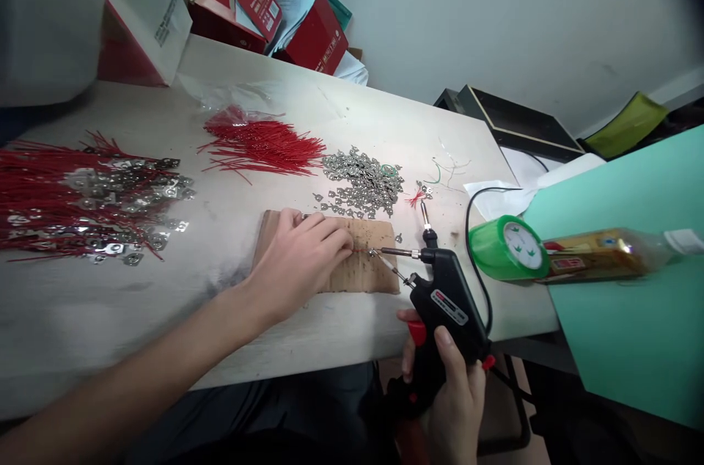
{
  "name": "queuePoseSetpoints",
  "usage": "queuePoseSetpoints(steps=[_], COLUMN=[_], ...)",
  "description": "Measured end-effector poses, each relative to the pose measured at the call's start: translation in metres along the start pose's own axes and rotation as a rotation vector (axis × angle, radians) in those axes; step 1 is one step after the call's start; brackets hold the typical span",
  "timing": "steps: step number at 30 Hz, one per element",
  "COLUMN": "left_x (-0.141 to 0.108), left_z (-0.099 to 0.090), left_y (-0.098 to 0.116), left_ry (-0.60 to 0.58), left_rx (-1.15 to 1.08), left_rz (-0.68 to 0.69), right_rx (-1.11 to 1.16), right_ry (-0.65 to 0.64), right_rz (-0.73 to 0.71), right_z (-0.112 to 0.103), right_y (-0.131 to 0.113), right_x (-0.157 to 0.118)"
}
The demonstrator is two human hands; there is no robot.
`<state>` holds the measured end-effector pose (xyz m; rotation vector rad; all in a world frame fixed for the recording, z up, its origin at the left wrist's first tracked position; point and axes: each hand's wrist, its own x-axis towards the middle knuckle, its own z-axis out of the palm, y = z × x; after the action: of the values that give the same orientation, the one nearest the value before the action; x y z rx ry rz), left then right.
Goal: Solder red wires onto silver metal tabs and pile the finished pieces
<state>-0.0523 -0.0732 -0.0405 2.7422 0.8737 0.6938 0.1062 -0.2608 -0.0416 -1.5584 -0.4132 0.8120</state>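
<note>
My right hand is wrapped round the grip of a black soldering gun with a red trigger. The gun's tip points left and meets a small metal tab on a piece of brown cardboard. My left hand rests on the cardboard, its fingers bent and pressed together beside the tip. A bit of red wire seems to run from those fingertips to the tab; most of what they pinch is hidden. Just behind the cardboard lies a pile of loose metal tabs.
Red wires lie bundled at the back, and wires with tabs attached at the left. A green tape roll and a plastic bottle stand on the right, near the gun's black cord. Red boxes line the wall.
</note>
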Motion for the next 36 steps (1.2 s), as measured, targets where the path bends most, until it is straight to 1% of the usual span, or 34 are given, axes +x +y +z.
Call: queuePoseSetpoints(steps=[6,9,13,17,19,23,27,30,34,36], left_x=[-0.001,-0.002,-0.001,-0.001,-0.001,-0.002,-0.002,-0.002,-0.002,-0.002], left_z=[-0.001,-0.002,-0.003,-0.003,-0.003,-0.001,-0.002,-0.002,-0.002,-0.003], left_y=[-0.001,-0.002,-0.001,-0.001,-0.001,-0.002,-0.001,-0.001,-0.001,-0.001], left_ry=[0.014,0.000,0.001,0.002,0.007,0.018,0.017,0.018,0.014,0.008], left_rx=[0.000,-0.001,-0.012,-0.014,-0.004,0.016,0.014,0.011,0.007,0.005], left_rz=[-0.004,-0.005,-0.006,-0.001,0.006,0.018,0.003,-0.003,-0.008,-0.013], right_rx=[-0.030,-0.062,-0.088,-0.095,-0.097,-0.086,-0.083,-0.070,-0.074,-0.070], right_ry=[-0.032,-0.060,-0.062,-0.084,-0.065,0.011,0.012,-0.010,-0.090,-0.095], right_rz=[-0.041,-0.030,-0.033,-0.034,-0.016,0.029,0.043,0.027,-0.022,-0.023], right_z=[-0.003,-0.005,-0.008,-0.007,-0.004,0.006,0.009,0.004,-0.004,-0.006], right_y=[0.003,0.005,0.007,0.005,0.001,-0.007,-0.009,-0.006,0.003,0.006], right_x=[-0.001,-0.002,-0.004,-0.006,-0.008,-0.011,-0.012,-0.010,-0.007,-0.006])
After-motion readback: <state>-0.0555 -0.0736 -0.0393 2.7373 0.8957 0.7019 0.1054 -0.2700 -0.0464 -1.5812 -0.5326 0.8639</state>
